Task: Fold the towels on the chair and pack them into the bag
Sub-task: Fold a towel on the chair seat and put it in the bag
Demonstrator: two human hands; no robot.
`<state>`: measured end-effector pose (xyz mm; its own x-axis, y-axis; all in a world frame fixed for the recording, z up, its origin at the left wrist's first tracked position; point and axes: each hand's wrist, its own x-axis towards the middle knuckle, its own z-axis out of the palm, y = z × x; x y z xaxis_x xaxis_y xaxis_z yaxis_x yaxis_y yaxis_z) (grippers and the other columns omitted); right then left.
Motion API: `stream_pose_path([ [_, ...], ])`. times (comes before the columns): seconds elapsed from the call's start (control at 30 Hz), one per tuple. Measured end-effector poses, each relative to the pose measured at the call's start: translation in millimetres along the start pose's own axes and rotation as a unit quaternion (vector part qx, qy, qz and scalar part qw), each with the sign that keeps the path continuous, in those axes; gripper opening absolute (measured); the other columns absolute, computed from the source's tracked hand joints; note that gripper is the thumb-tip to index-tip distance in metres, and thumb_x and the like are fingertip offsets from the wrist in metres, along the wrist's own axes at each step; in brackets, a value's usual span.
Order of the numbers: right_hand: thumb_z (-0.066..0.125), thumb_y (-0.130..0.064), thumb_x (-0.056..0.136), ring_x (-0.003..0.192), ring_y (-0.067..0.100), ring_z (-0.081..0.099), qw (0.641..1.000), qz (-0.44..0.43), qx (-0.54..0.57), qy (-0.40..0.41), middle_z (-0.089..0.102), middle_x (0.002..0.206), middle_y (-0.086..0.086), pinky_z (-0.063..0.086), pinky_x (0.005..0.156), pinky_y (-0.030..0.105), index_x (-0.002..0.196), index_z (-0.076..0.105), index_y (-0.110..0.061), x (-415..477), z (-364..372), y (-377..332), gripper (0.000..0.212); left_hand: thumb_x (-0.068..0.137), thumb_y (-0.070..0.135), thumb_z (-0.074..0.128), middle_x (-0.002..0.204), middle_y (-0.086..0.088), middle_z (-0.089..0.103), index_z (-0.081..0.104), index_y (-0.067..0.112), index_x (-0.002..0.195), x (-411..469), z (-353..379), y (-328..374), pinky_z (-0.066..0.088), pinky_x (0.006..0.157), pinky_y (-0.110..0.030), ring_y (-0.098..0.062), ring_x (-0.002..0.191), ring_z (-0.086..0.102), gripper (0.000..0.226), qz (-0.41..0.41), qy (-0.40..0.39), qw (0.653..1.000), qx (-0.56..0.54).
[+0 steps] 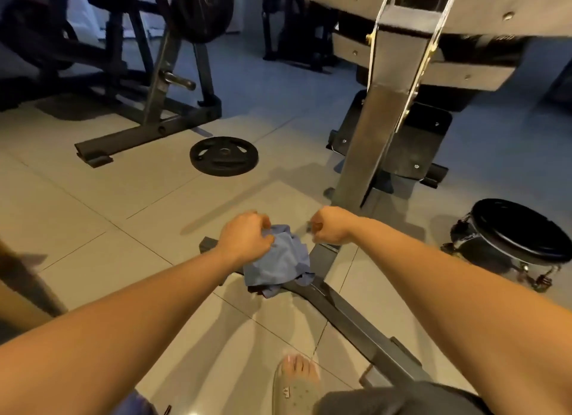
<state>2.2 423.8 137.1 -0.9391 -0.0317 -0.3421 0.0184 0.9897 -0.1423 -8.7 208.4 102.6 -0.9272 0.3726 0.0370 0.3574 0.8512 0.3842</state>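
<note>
A crumpled blue towel (280, 261) hangs bunched in front of me, above the floor and the dark metal frame bar (349, 315) of a gym machine. My left hand (246, 236) grips the towel's upper left part. To the right of the towel, my right hand (329, 225) has curled fingers; whether it pinches a corner of the cloth is hidden. No bag and no chair seat is plainly visible.
A black weight plate (223, 156) lies on the tiled floor ahead. A round black stool (520, 232) stands at the right. A tall metal machine post (368, 129) rises ahead right, and a plate rack (154, 105) stands at the left. My sandalled foot (298, 383) is below.
</note>
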Motion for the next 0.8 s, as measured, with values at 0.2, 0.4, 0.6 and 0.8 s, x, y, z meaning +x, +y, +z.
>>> stream_pose_path([
  [0.2,0.061,-0.014,0.096,0.075,0.034,0.056,0.995,0.018,0.044,-0.091,0.063,0.09,0.022,0.049,0.064,0.038,0.089,0.066,0.003,73.3,79.7,29.0,0.019,0.091,0.054,0.056,0.124,-0.005,0.064,0.068,0.018,0.117,53.5,113.8,-37.1,0.056,0.082,-0.041,-0.03,0.107,0.065,0.046,-0.025,-0.099,0.995,0.012],
  [0.4,0.062,-0.017,0.098,0.075,0.027,0.044,0.983,0.053,0.115,-0.132,0.046,0.076,0.011,0.035,0.06,0.032,0.073,0.043,-0.013,113.6,143.8,39.0,0.031,0.084,0.059,0.074,0.122,-0.009,0.062,0.062,0.022,0.121,73.3,180.5,-59.7,0.057,0.086,-0.046,-0.032,0.109,0.06,0.054,-0.115,-0.131,0.984,0.021],
  [0.6,0.058,-0.005,0.092,0.06,0.025,0.034,0.972,0.1,0.188,-0.096,0.032,0.059,0.008,0.024,0.056,0.032,0.058,0.033,-0.014,129.8,168.8,31.0,0.043,0.094,0.039,0.069,0.106,-0.008,0.063,0.072,0.022,0.095,77.9,201.1,-68.2,0.048,0.079,-0.038,-0.031,0.102,0.062,0.018,-0.084,-0.053,0.993,0.064],
  [0.8,0.07,-0.007,0.091,0.056,0.021,0.061,0.906,0.069,0.351,-0.224,0.061,0.063,0.011,0.056,0.062,0.033,0.074,0.062,-0.007,121.7,126.9,14.2,0.018,0.079,0.025,0.084,0.071,0.0,0.069,0.07,0.014,0.066,54.3,152.2,-96.7,0.051,0.065,-0.03,-0.021,0.071,0.064,0.022,-0.178,-0.201,0.958,-0.1],
])
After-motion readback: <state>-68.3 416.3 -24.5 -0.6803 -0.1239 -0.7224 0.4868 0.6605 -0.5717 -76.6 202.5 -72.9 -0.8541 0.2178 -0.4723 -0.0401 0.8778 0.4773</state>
